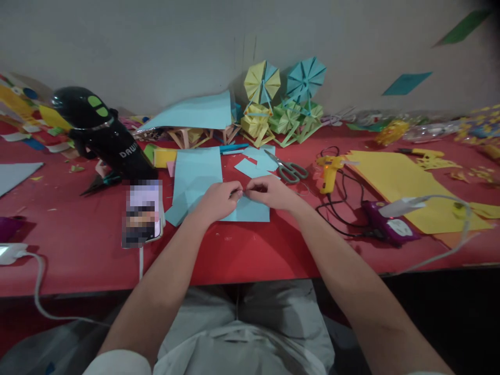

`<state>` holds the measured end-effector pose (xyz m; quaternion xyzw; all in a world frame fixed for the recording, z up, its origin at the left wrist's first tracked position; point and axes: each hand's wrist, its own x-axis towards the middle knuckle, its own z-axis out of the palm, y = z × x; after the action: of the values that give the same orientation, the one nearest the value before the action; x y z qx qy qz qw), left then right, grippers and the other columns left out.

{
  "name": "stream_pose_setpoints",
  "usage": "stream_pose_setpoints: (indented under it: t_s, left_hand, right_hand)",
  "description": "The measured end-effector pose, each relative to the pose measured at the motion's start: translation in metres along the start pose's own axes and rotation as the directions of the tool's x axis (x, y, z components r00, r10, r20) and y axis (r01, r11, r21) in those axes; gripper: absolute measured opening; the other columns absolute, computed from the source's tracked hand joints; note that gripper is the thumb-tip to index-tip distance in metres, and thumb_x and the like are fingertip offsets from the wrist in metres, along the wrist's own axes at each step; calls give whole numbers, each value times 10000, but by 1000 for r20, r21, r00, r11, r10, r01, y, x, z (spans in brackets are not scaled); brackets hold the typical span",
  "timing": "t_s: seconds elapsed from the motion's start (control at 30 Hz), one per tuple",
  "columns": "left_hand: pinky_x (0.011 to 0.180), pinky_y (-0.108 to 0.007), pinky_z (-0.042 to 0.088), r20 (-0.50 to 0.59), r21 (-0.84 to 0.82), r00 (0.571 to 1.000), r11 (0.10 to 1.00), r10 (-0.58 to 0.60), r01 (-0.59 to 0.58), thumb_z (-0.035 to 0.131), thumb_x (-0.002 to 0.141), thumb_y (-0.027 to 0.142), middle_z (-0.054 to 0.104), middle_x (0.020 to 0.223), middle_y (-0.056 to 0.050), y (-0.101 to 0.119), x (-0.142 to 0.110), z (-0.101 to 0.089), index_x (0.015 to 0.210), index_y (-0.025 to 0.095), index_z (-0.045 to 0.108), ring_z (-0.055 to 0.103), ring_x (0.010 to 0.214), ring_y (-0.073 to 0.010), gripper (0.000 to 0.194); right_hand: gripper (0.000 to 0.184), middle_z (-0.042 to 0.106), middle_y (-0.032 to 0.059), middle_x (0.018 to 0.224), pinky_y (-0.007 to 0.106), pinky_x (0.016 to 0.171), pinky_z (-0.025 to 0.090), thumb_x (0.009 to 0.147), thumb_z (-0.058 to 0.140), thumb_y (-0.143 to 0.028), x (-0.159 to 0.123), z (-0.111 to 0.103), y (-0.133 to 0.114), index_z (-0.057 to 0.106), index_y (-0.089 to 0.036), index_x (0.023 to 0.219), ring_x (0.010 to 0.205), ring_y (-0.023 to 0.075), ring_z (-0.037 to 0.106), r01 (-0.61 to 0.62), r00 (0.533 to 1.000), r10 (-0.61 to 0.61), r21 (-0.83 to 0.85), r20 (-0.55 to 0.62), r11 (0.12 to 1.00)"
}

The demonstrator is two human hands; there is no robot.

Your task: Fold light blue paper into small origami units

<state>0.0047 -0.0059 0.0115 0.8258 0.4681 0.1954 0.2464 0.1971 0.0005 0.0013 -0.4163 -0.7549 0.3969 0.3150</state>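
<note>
Grey wall [156, 47] runs along the far side, and against it a red-covered table [242, 255] is strewn with paper and craft bits. At the middle of the near half, the person's two hands meet just above a blue sheet [253, 212]. Both are pinched at the fingertips — the left hand [222, 200] and the right hand [269, 191] almost touching — but whatever sits between them is too small for me to tell. Another stretch of blue paper [197, 169] lies just left and far of them.

Beyond the right hand, cut blue pieces [253, 167] lie beside a pair of scissors [292, 172], its blades pointing far and left. Farther right stands a yellow glue gun [328, 177], its dark cable looping near a purple power strip [385, 221] and a spread of yellow sheets [410, 182]. On the left, a black bottle [117, 140] leans in my view behind a phone [142, 216] with a blurred screen. Folded paper models in yellow, blue and green [287, 117] stand at the far edge — two topped with pleated discs.
</note>
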Motion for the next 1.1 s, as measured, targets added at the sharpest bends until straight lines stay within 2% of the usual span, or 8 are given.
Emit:
stream_pose_setpoints:
  t_s: [0.3, 0.57, 0.63, 0.73, 0.83, 0.9, 0.97, 1.1]
  left_hand:
    - [642, -308, 335, -29, 9, 1000, 1000, 3, -2, 473, 832, 200, 673, 769, -21, 0, 1, -4, 797, 218, 649, 539, 708, -180, 180]
    - [653, -313, 345, -94, 85, 994, 995, -49, 57, 498, 848, 251, 678, 756, -18, -11, 0, -16, 793, 232, 666, 551, 702, -186, 177]
    - [657, -314, 344, -124, 104, 990, 992, -61, 74, 501, 845, 255, 677, 755, -19, -15, 0, -19, 784, 232, 660, 552, 705, -189, 172]
    - [639, -312, 341, -158, 68, 984, 994, -79, 91, 499, 844, 268, 650, 717, -15, -19, 0, -21, 772, 223, 643, 531, 677, -182, 167]
    - [642, -305, 358, -144, -9, 988, 998, -62, 61, 484, 850, 272, 629, 708, -7, -19, 0, -20, 777, 214, 626, 523, 680, -170, 170]
    - [652, -302, 371, -130, -44, 991, 999, -35, 30, 469, 858, 271, 630, 721, -6, -16, 0, -18, 788, 210, 620, 527, 689, -166, 178]
    - [658, -303, 379, -110, -54, 994, 999, -14, 9, 455, 870, 278, 645, 745, -10, -13, 0, -15, 811, 209, 624, 536, 696, -165, 191]
    - [716, -313, 419, -86, -26, 996, 999, 17, -20, 471, 850, 251, 698, 865, -35, -8, 0, -11, 872, 207, 646, 595, 784, -182, 181]
  right_hand:
    - [91, 482, -38, 626, 249, 576, 339, 737, 542, -256, 1, -5, 2, 541, -179, 688, 591, 95, 399, 36, 996, -34, -11, 85, 999]
    - [136, 505, -22, 603, 271, 577, 348, 715, 540, -297, -5, -28, 9, 568, -178, 654, 587, 111, 426, -55, 990, 57, -20, 125, 998]
    - [137, 493, -24, 583, 272, 570, 340, 713, 540, -285, -8, -34, 10, 566, -179, 630, 569, 108, 415, -86, 990, 92, -56, 107, 995]
    - [146, 552, -4, 635, 277, 595, 371, 739, 571, -297, -10, -38, 9, 597, -174, 665, 603, 119, 463, -82, 997, 83, -55, 6, 995]
    - [239, 651, 39, 804, 281, 643, 408, 805, 606, -398, -10, -32, 5, 673, -171, 833, 711, 146, 536, -24, 995, 22, -13, -94, 1000]
    - [290, 660, 41, 824, 275, 649, 413, 816, 629, -440, -8, -23, 2, 694, -172, 906, 721, 146, 538, 5, 998, -4, 5, -70, 1000]
    - [307, 649, 35, 791, 271, 635, 403, 834, 616, -456, -6, -14, -1, 695, -165, 897, 690, 137, 516, 39, 999, -39, 14, -36, 999]
    - [295, 626, 26, 738, 263, 615, 376, 874, 551, -414, -2, 0, -3, 671, -152, 810, 651, 122, 484, 74, 996, -76, -66, -40, 995]
